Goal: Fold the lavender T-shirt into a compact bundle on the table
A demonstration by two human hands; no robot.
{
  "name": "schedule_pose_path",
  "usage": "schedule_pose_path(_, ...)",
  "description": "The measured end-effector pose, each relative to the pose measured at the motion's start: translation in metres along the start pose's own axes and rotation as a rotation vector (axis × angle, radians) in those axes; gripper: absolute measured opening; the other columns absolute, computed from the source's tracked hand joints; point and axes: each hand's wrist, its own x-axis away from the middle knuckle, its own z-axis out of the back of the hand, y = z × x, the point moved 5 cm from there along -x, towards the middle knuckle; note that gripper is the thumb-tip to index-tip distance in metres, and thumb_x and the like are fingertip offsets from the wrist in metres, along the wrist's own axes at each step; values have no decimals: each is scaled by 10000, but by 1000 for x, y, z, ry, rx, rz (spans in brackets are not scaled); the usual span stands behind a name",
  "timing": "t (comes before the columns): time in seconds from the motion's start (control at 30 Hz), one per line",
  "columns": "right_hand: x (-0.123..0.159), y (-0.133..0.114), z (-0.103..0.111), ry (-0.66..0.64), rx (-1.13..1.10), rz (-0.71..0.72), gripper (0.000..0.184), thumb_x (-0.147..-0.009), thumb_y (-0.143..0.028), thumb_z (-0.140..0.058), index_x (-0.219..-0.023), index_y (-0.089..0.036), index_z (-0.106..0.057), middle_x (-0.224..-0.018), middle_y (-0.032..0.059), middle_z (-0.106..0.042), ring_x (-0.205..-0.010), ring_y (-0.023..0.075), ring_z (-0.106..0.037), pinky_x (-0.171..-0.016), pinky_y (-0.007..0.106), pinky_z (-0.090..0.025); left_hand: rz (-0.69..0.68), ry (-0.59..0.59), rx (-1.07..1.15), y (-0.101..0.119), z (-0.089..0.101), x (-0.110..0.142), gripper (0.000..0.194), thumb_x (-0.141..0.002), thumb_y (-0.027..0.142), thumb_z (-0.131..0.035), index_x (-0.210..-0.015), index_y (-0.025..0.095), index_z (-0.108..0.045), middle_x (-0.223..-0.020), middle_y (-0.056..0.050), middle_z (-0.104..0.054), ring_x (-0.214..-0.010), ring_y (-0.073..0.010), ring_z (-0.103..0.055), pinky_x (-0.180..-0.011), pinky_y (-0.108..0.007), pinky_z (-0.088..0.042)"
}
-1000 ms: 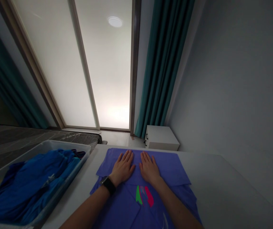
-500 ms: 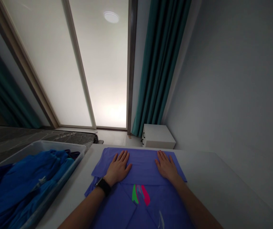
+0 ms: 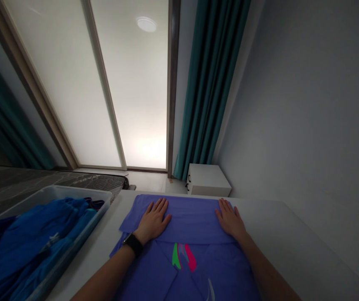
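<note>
Head view.

Purple garment [image 3: 192,221], one, landmark for all entries: lying on the white table [image 3: 298,251], with a folded band across its far end. Position on the table the same as in the earlier frames. Green and pink print [image 3: 184,256] just on the near side of the band.

Left hand [image 3: 152,221], one: palm down on the left part of the garment's band, fingers extended, open, gripping nothing. Slightly nearer the garment's left edge than a second ago. Black watch [image 3: 133,244] at the wrist, above the garment's left side.

Right hand [image 3: 230,219], one: palm down at the right end of the band, fingers extended and slightly spread, open, gripping nothing. Formerly beside the left hand near the garment's middle; now shifted out to its right edge, the two hands well apart with bare purple cloth between them.

Translucent bin [image 3: 82,191], one: left of the garment, apart from it, holding crumpled blue clothes [image 3: 38,238]. Contents unchanged.

White cabinet [image 3: 209,179], one: beyond the garment's far edge, toward its right; dark handles on its left side.

Teal curtain [image 3: 212,83]: beyond the garment, behind the cabinet.
</note>
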Motion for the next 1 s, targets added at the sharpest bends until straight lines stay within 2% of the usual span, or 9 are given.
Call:
schedule_pose_path(0.23,-1,3,-6,29,-41,2,640,-954,-436,-246,-1520,-138,-249,-1597,72,-205,-1469,223,-158,-1178,506,-75,221,-48,-53,-63,10,4,563,-980,429,-303,-1477,170,-361,-1554,-94,-315,-1450,-254,-247,-1171,-507,-170)
schedule_pose_path(0.4,-14,12,-9,55,-109,14,588,-960,-396,-223,-1487,-162,-341,-1566,65,-304,-1456,230,-213,-1162,529,-169,197,-18,49,-100,17,-2,475,-987,349,-314,-1418,200,-443,-1501,-103,-424,-1396,-243,-361,-1137,-458,-269)
schedule_pose_path(0.53,-31,30,-1,125,-163,26,557,-959,-323,-211,-1407,-114,-467,-1469,120,-463,-1392,219,-351,-1137,415,-276,197,10,94,-123,27,-17,408,-961,289,-365,-1311,200,-553,-1354,-105,-558,-1256,-226,-498,-1056,-365,-367)
schedule_pose_path(0.63,-40,43,5,186,-197,35,504,-941,-276,-247,-1292,-138,-581,-1331,130,-585,-1282,230,-478,-1105,387,-316,211,10,121,-132,32,-28,337,-928,299,-428,-1169,217,-649,-1187,-87,-622,-1130,-220,-559,-1000,-336,-392)
schedule_pose_path(0.73,-44,49,7,229,-230,52,443,-925,-266,-289,-1162,-180,-653,-1212,115,-636,-1162,227,-552,-1047,367,-370,232,10,160,-136,34,-35,272,-889,322,-486,-1046,230,-688,-1091,-67,-628,-1068,-214,-570,-954,-322,-405)
schedule_pose_path(1.0,-49,49,8,259,-284,55,288,-866,-301,-409,-950,-182,-657,-1088,120,-640,-1069,248,-559,-955,352,-416,218,-9,311,-134,39,-41,162,-798,293,-522,-835,216,-660,-919,-44,-643,-962,-202,-588,-867,-269,-442)
